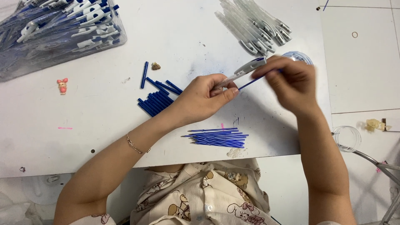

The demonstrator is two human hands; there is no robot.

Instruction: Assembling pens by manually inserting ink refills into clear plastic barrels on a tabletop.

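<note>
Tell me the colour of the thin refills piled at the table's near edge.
Blue: the refills show clearly in the head view, on the white table.

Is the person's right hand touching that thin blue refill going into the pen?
Touching. The head view shows the right hand with its fingers closed over the upper end of the thin blue refill, whose lower end meets the clear pen barrel held in the left hand.

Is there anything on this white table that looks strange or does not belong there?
Yes: a small pink toy figure lies alone at the left, unlike the pen parts, and blue ink smudges stain the white table.
</note>
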